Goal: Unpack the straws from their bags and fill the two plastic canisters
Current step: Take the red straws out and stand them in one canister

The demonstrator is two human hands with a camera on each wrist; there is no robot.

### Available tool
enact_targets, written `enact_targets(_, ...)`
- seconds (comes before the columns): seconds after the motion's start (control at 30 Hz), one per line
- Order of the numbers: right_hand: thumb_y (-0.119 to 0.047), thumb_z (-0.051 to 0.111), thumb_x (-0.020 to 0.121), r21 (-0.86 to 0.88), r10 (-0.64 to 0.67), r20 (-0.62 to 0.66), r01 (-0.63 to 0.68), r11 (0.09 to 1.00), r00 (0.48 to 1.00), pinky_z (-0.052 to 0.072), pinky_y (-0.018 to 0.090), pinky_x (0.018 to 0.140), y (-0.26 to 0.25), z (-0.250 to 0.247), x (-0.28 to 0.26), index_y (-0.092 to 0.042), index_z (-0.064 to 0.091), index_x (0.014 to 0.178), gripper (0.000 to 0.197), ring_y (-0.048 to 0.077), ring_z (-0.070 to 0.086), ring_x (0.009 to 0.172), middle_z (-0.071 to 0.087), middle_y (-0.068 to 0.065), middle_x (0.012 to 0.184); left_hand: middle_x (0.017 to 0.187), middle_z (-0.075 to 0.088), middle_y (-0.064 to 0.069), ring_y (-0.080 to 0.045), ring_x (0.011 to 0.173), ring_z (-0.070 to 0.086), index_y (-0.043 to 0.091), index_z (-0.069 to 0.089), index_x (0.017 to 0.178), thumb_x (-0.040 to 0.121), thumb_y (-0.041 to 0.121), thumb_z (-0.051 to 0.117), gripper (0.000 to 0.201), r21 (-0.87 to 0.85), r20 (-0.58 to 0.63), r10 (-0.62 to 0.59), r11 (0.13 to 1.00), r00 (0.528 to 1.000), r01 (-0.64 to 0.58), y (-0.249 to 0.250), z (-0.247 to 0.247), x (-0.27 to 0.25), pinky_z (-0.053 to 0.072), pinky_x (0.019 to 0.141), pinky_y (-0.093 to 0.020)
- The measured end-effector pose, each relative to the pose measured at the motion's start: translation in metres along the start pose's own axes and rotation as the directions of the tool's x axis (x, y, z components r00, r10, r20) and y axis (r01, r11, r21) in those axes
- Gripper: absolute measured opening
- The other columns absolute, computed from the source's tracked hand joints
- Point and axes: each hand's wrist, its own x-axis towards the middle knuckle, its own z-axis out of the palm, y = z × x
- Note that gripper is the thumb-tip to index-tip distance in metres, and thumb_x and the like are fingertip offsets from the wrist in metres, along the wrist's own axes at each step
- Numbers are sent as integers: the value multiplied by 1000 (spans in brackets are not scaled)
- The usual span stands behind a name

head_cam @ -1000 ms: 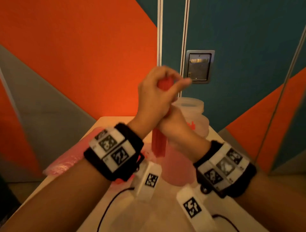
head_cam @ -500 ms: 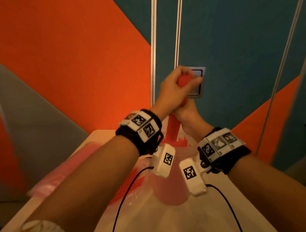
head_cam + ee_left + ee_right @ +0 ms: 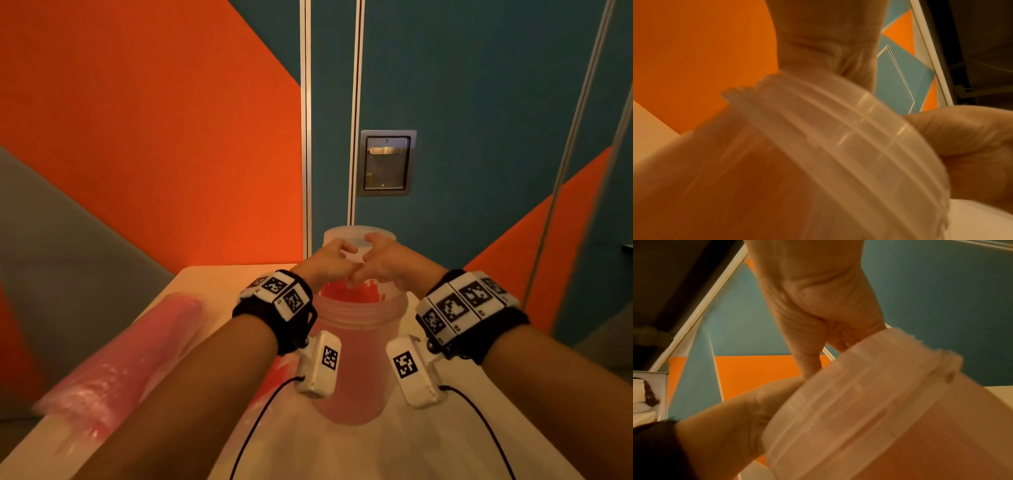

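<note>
A clear plastic canister (image 3: 358, 329) stands on the table, packed with upright red straws (image 3: 346, 294). My left hand (image 3: 344, 265) and right hand (image 3: 366, 265) meet over its mouth. Their fingers are curled and the thumbs point down, pinching the tops of the straws. A second canister (image 3: 358, 234) stands just behind the hands. In the left wrist view the threaded canister rim (image 3: 838, 138) fills the frame and hides my fingers. The same canister rim (image 3: 869, 394) covers the fingertips in the right wrist view.
A long clear bag of pink straws (image 3: 130, 353) lies along the left side of the table (image 3: 219, 284). A crumpled clear bag (image 3: 342, 452) lies under my forearms. An orange, grey and teal wall with a metal door handle plate (image 3: 386, 162) stands close behind.
Both hands have come down from chest height to the near canister's mouth. The red straw bundle they held aloft now stands inside the canister.
</note>
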Motion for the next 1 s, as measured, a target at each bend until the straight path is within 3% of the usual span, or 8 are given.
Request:
enact_targets(0.1,-13,79,69,-20,-49,19,50,999,999,50,36,90,2,4,0,-13,25,144,93,26,55,111,55,11,125,123,45,-5,-19,101,52,17,46,123,83,14,63,44,-56,-102,13,998,995,-19,2,-1,-1,47,74,-28)
enact_targets(0.2,-18,69,78,-133,-106,64,114,985,992,49,31,78,3,16,-3,-7,55,120,46,21,59,93,62,8,103,103,55,-6,-14,83,53,19,39,128,81,9,62,53,-95,-179,25,995,984,-42,0,-4,-4,44,71,-28)
enact_targets(0.27,-23,63,81,-328,-111,84,133,935,990,50,32,82,4,25,0,-8,62,109,32,22,61,95,65,8,105,89,57,-4,-11,75,52,19,36,129,82,5,57,54,-101,-225,41,993,974,-65,-2,-5,-4,42,65,-24)
enact_targets(0.37,-22,52,88,-510,-111,103,148,848,989,46,33,93,5,33,6,-7,61,111,29,26,58,107,63,13,114,96,60,-8,-16,81,55,13,46,124,83,3,54,43,-78,-250,41,995,967,-62,-5,-2,-2,43,64,-24)
enact_targets(0.53,-15,43,94,-629,-124,96,156,762,988,39,32,96,11,33,15,-3,59,115,29,28,53,115,59,15,121,94,59,-5,-11,65,50,14,55,106,83,1,51,27,-30,-254,86,995,963,-97,-8,3,4,38,52,-22)
enact_targets(0.73,-23,50,90,-614,-185,-25,131,779,982,39,31,72,5,25,4,-7,63,105,25,28,56,98,55,12,122,83,58,6,-12,78,54,16,60,91,88,3,51,15,-74,-503,217,954,837,-291,-5,0,-5,46,70,-24)
enact_targets(0.87,-17,53,89,-518,-398,-274,215,828,876,43,35,71,-14,25,-28,-8,63,103,20,33,54,99,44,13,119,75,55,9,-12,64,48,16,61,91,87,4,48,18,22,-569,219,968,793,-252,-11,-18,-25,37,56,-23)
enact_targets(1.0,-16,51,87,-452,-589,-183,465,761,787,49,38,71,-42,49,-69,-9,61,94,14,32,58,89,58,12,101,81,60,-11,-31,74,54,18,53,69,84,2,48,22,199,-493,144,979,858,-50,-39,-45,-55,34,61,-28)
